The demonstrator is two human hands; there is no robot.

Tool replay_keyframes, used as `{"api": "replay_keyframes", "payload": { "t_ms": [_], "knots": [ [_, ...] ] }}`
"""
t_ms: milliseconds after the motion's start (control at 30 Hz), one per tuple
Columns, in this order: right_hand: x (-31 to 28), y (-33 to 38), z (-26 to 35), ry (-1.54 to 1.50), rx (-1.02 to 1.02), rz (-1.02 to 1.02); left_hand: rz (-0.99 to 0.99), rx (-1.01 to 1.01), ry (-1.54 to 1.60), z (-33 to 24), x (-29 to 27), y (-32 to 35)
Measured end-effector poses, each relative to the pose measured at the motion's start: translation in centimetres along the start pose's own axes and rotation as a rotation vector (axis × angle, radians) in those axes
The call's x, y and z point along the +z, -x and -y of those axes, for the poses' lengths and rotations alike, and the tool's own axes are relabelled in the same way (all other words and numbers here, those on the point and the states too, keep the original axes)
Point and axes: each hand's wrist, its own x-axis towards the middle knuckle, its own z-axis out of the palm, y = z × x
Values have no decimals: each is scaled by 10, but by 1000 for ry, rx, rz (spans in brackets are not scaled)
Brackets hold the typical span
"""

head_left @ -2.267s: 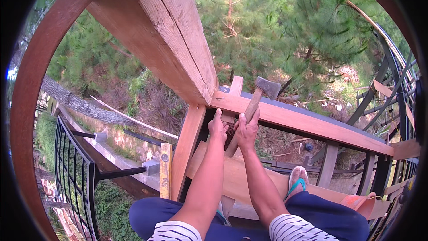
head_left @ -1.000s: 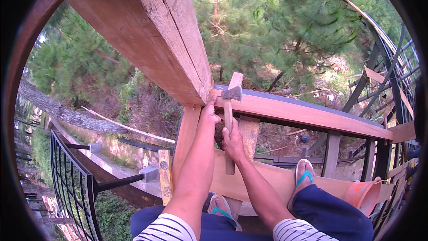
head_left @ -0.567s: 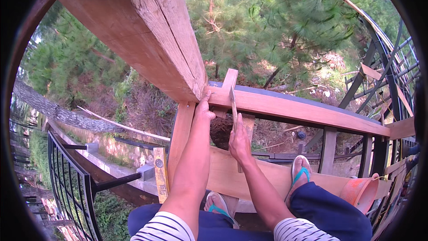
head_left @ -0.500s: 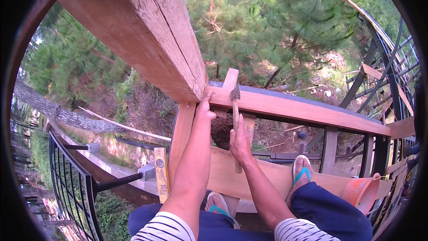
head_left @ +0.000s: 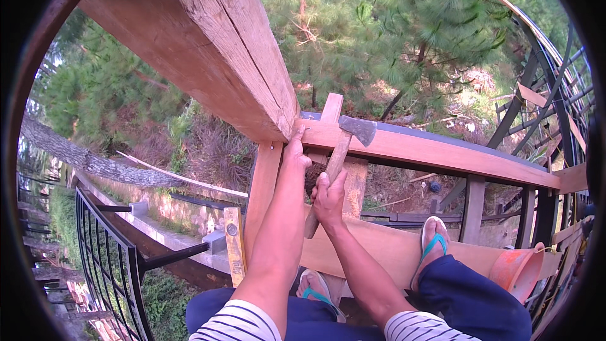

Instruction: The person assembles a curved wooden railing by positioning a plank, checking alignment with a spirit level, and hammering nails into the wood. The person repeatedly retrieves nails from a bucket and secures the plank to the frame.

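My right hand (head_left: 330, 197) is wrapped round the wooden handle of a hatchet (head_left: 358, 130). The hatchet's grey head lies over or just above a horizontal wooden rail (head_left: 435, 155), its blade turned to the right and the handle slanting down to the left. My left hand (head_left: 295, 149) grips the rail's left end, right against the foot of a thick, cracked wooden post (head_left: 221, 50); its far fingers are hidden. Beside the hatchet head, a short wooden piece (head_left: 332, 106) juts up behind the rail.
A yellow spirit level (head_left: 234, 246) stands left of my left forearm. An orange bucket (head_left: 516, 273) rests at the right on a wooden plank (head_left: 379, 249) near my sandalled feet. Black metal railing (head_left: 107, 259) is at lower left. Ground and pines lie below and beyond the frame.
The hatchet has turned from edge-on so its blade's flat side shows, and its handle now leans. My right hand has shifted slightly left. My left hand stays at the rail's end.
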Motion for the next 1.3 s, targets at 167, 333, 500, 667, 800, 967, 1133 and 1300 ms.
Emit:
{"api": "replay_keyframes", "payload": {
  "t_ms": [167,333,500,667,800,967,1133,1300],
  "knots": [
    [5,-2,14,376,-51,194,-18,-14,49,-12,-12,2],
    [7,10,15,-187,-181,-163,-5,-5,0,-2,12,-2],
    [-22,-32,-9,545,-81,162,-16,-43,-24,19,14,-17],
    [-4,-2,15,33,-72,-18,8,-17,30,-1,4,-16],
    [4,-24,-17,625,-190,150,17,28,28,-6,2,-24],
    [16,-2,12,169,24,101,22,26,-9,-23,-25,-28],
    [5,3,-5,54,-122,-4,117,-36,-42,-8,-12,-26],
    [4,-17,22,-98,-183,-84,152,-28,-37,-8,-22,-39]
  ]
}}
